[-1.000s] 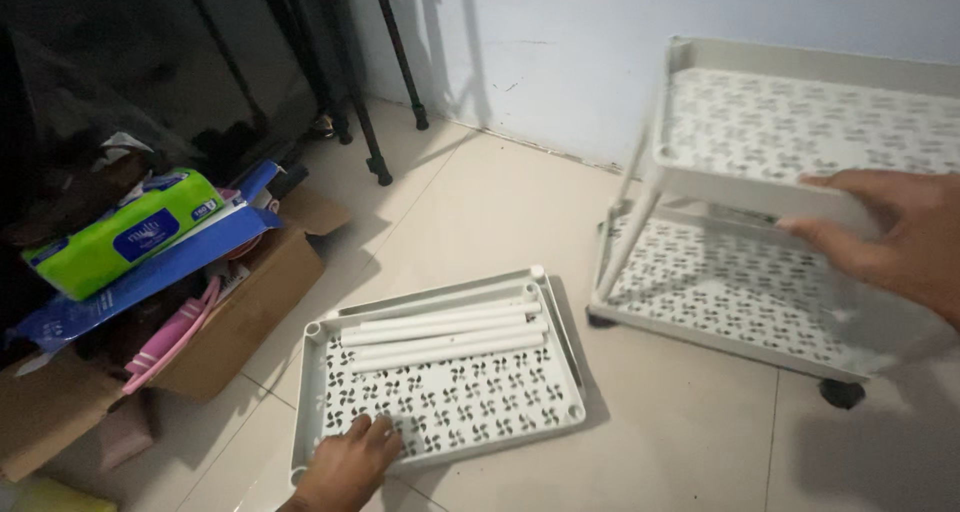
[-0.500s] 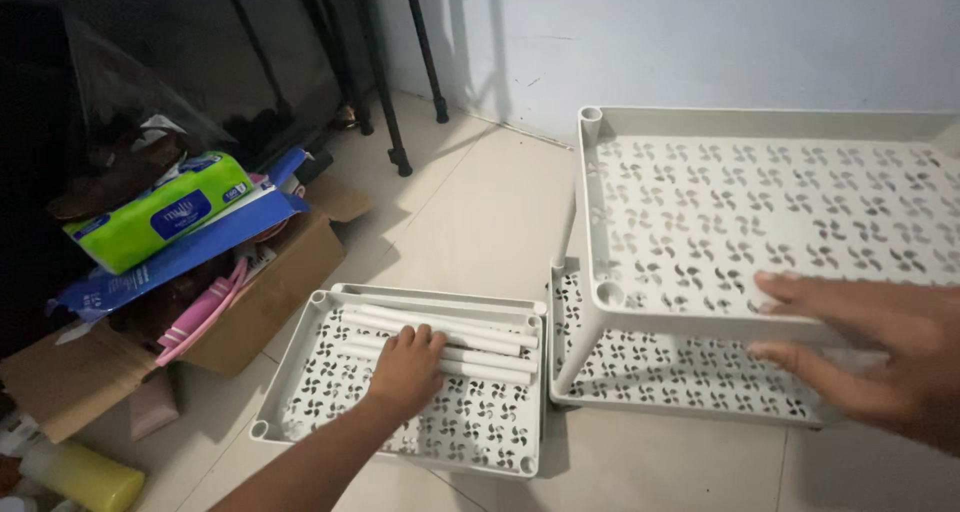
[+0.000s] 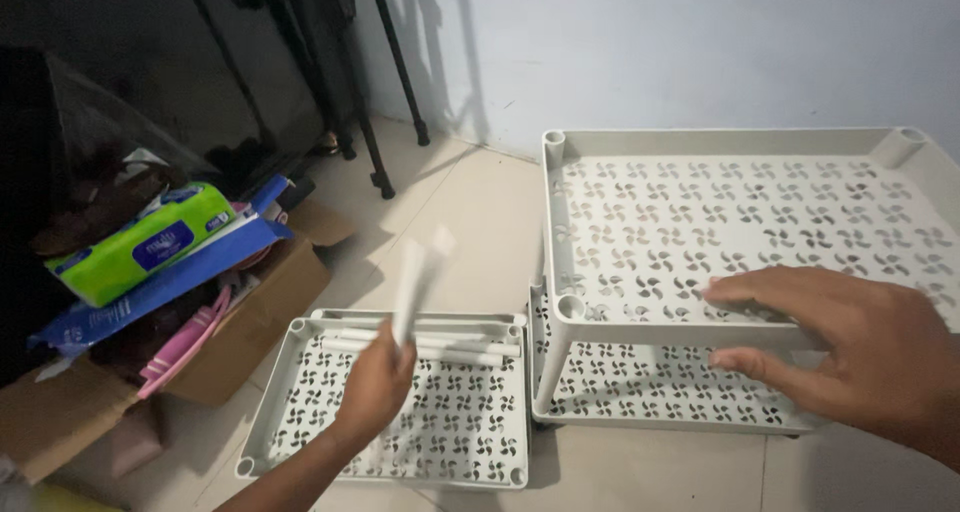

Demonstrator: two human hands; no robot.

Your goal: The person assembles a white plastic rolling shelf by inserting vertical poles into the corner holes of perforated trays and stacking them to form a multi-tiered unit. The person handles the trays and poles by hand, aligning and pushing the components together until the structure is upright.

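My left hand (image 3: pixel 372 384) is closed around a white plastic tube (image 3: pixel 413 280) and holds it upright above a loose white perforated tray (image 3: pixel 470 422) on the floor. Two or three more white tubes (image 3: pixel 450 344) lie along the tray's far side. To the right stands a white rack with two perforated shelves; my right hand (image 3: pixel 838 345) grips the front rim of its upper shelf (image 3: pixel 640 329), fingers over the edge. The lower shelf (image 3: pixel 650 392) shows beneath it.
An open cardboard box (image 3: pixel 250 322) at the left is piled with a green tissue pack (image 3: pixel 140 242), blue packaging and pink items. Black tripod legs (image 3: pixel 385 82) stand by the pale wall. Light floor tiles lie between the box and rack.
My left hand has lifted one tube off the tray and raised it upright. The rack now sits squarely beside the tray, with my right hand still on its upper shelf.
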